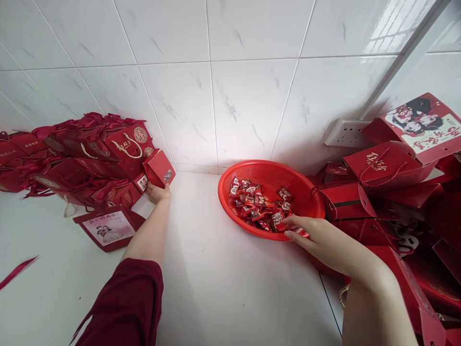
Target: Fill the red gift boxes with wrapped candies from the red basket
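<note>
My left hand (158,193) is at the right end of the stacked boxes, its fingers closed round the lower part of a small red box (159,168). A red plastic basket (306,192) stands near the wall, with many small wrapped candies (257,202) inside. Over the basket's right front rim is my right hand (306,230), thumb and fingers bent toward each other beside the candies. Something red and white shows between those fingers; what it is I cannot make out.
Red gift boxes (86,149) with ribbons are piled at the left, a box with a pictured couple (108,233) before them. A ribbon strip (18,273) lies far left. More red boxes (382,168) crowd the right, below a wall socket (347,133).
</note>
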Tool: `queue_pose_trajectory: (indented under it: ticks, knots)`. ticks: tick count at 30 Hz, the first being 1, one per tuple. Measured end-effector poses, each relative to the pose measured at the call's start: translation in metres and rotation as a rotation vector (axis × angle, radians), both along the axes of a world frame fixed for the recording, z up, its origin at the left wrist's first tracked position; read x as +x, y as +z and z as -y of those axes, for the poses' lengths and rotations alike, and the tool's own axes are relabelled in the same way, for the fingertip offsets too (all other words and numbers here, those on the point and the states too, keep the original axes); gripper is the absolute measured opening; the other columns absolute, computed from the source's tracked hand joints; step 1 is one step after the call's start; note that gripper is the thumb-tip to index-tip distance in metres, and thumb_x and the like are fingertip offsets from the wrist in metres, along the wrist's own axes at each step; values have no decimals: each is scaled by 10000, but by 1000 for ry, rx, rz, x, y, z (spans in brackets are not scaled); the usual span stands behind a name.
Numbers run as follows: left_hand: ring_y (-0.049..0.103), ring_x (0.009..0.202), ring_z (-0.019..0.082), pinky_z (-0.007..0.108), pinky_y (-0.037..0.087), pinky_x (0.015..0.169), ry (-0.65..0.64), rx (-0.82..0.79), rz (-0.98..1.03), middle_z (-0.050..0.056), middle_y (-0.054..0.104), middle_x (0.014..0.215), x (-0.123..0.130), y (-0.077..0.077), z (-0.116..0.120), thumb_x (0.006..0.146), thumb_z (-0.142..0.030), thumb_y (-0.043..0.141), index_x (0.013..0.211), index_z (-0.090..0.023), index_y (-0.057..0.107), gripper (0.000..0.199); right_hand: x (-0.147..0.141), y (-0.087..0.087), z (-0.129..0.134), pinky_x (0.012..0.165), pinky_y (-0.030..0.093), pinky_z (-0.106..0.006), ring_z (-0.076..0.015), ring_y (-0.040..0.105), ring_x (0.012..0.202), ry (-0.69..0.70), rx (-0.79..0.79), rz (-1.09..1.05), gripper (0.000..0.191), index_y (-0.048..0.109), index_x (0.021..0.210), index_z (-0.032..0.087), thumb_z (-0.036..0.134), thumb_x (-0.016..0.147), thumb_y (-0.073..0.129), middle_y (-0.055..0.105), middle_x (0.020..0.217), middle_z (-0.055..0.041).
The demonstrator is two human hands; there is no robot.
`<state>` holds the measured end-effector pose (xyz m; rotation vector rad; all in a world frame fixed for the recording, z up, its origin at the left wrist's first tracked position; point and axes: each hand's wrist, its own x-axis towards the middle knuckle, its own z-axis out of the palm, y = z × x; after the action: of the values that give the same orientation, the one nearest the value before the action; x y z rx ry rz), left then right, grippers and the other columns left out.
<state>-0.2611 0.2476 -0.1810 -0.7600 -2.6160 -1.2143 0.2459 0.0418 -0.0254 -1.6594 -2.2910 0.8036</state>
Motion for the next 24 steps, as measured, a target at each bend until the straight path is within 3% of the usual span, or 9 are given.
queue_pose_trajectory:
  ticks: [7,14,24]
  knots:
    - [584,1143,261,486,519,945,30,75,51,123,552,1322,4,7,2,937,-350,608,1304,-158,543,419,-1,-1,-2,898,475,-363,-250,662,1026,6,-6,16,302,638,1161,270,363,980,415,715,1123,-22]
    - [630,1031,220,425,556,870,-178,103,109,106,606,1221,1,0,-2,948,-340,595,1254,-147,568,363,-5,1,-1,923,475,-376,-273,664,1040,18,17,57,348,639,1224,224,333,975,423,710,1145,-85]
    - [597,1126,253,463,527,931,-280,-26,56,114,571,1293,-2,2,-11,935,-342,613,1289,-163,554,401,-4,-3,-2,978,462,-396,-269,623,1162,-6,-24,59,363,622,1255,252,356,975,417,675,1259,-52]
